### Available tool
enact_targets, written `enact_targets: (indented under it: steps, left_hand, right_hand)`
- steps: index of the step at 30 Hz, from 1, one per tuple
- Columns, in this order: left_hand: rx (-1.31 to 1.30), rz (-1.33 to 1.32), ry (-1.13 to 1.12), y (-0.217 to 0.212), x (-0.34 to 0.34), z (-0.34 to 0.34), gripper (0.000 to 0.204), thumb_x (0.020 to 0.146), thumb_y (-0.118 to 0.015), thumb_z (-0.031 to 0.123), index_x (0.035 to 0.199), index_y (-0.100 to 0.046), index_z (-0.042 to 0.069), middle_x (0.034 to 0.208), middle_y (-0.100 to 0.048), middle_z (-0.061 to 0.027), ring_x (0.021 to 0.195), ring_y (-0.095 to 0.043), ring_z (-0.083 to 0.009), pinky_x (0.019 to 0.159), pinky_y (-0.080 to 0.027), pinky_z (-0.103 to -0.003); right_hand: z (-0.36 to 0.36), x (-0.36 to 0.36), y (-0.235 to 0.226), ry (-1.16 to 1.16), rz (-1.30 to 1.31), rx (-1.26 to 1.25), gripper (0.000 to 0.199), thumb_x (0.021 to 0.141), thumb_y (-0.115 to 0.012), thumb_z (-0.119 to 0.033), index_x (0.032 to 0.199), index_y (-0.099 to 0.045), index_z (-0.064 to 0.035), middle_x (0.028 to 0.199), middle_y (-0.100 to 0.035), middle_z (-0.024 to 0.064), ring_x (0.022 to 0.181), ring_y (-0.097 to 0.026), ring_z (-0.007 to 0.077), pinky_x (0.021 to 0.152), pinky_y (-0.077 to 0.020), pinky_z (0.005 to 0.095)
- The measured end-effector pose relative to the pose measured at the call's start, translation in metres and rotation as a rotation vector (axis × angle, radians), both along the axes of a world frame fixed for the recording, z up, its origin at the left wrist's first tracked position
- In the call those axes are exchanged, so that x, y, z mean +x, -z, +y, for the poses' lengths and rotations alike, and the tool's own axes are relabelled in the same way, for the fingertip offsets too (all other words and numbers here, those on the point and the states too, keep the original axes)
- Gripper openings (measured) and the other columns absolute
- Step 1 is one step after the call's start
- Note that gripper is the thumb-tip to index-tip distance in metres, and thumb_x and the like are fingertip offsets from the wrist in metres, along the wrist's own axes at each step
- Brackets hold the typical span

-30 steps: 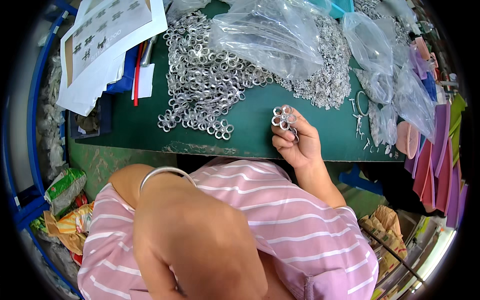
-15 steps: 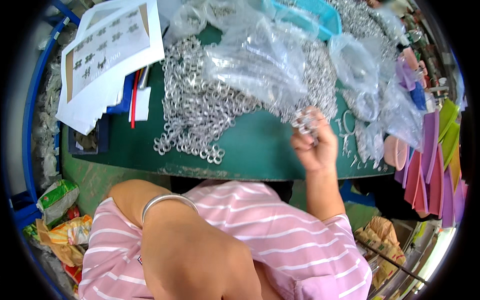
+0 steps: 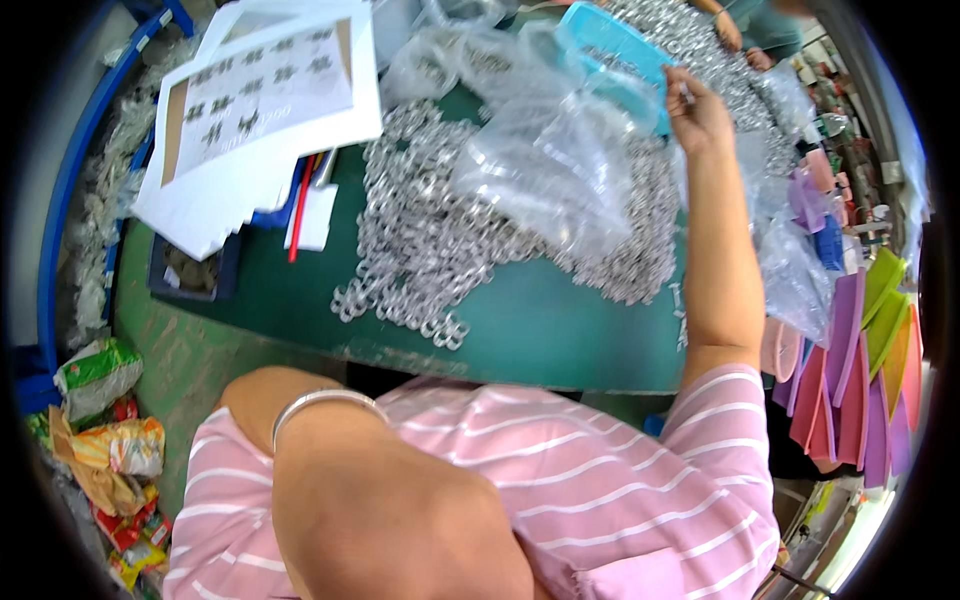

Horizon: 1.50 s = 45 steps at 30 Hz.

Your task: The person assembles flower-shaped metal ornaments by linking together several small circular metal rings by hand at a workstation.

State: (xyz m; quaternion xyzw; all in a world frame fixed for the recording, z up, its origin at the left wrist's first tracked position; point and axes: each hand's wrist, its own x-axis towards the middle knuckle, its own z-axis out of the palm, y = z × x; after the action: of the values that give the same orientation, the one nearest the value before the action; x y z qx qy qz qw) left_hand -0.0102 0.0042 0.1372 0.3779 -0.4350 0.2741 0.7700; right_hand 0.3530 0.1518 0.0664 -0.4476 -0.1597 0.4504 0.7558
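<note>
At the right end of a light blue plastic basket [image 3: 650,65], my right hand [image 3: 698,115] is raised with its fingers curled together. Whether anything sits between those fingertips is too small to make out, and I cannot tell if they touch the rim. My left hand [image 3: 420,520] is large and close at the bottom of the picture, below a silver bangle on its wrist; its fingers are out of sight. Linked silver metal rings [image 3: 425,220] lie heaped on the green table [image 3: 540,330]. Clear plastic bags [image 3: 550,165] cover part of the heap.
Printed sheets [image 3: 260,110] lie at the left, above a red pen [image 3: 299,210] and a dark box [image 3: 190,275]. Colourful trays [image 3: 860,370] stand at the right edge. Another person's hand [image 3: 728,32] is beside more metal pieces at the far right.
My right hand has moved from above the near table to the basket, up and to the right. The ring cluster it held no longer shows. The left hand stays low.
</note>
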Motion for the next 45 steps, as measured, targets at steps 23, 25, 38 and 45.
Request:
enact_targets:
  steps: [23, 25, 38, 45]
  left_hand:
    - [0.806, 1.313, -1.443, 0.141, -0.056, 0.009, 0.012, 0.070, -0.067, 0.002, 0.081, -0.062, 0.004, 0.073, -0.056, -0.0067, 0.064, -0.057, -0.0189, 0.055, -0.044, -0.028]
    - [0.918, 1.323, -1.470, 0.151, -0.048, 0.003, 0.017, 0.069, -0.068, 0.003, 0.084, -0.062, 0.005, 0.077, -0.056, -0.0076, 0.066, -0.057, -0.0213, 0.057, -0.046, -0.030]
    - [0.950, 1.211, -1.484, 0.165, -0.007, 0.000, 0.012, 0.075, -0.063, 0.003, 0.088, -0.061, 0.002, 0.077, -0.056, -0.0102, 0.068, -0.058, -0.0256, 0.059, -0.047, -0.032]
    - [0.866, 1.155, -1.609, 0.154, -0.011, 0.015, 0.011, 0.073, -0.062, -0.001, 0.084, -0.060, 0.002, 0.079, -0.057, -0.0099, 0.067, -0.057, -0.0264, 0.059, -0.046, -0.032]
  right_hand:
    - [-0.210, -0.172, 0.079, -0.551, -1.499, -0.276, 0.009, 0.076, -0.063, -0.006, 0.084, -0.062, -0.0013, 0.077, -0.057, 0.0138, 0.068, -0.057, 0.0321, 0.059, -0.0452, 0.0368]
    - [-0.212, -0.165, 0.078, -0.465, -1.411, -0.262, 0.008, 0.076, -0.063, -0.004, 0.084, -0.062, -0.0022, 0.077, -0.057, 0.0126, 0.067, -0.057, 0.0311, 0.059, -0.0455, 0.0359]
    - [-0.218, -0.183, 0.091, -0.449, -1.582, -0.174, 0.013, 0.076, -0.063, -0.007, 0.088, -0.060, -0.0054, 0.082, -0.057, 0.0077, 0.067, -0.059, 0.0285, 0.057, -0.0478, 0.0368]
    - [-0.224, -0.159, 0.086, -0.341, -1.550, -0.268, 0.009, 0.076, -0.062, -0.006, 0.085, -0.060, -0.0064, 0.080, -0.057, 0.0082, 0.066, -0.058, 0.0286, 0.057, -0.0468, 0.0367]
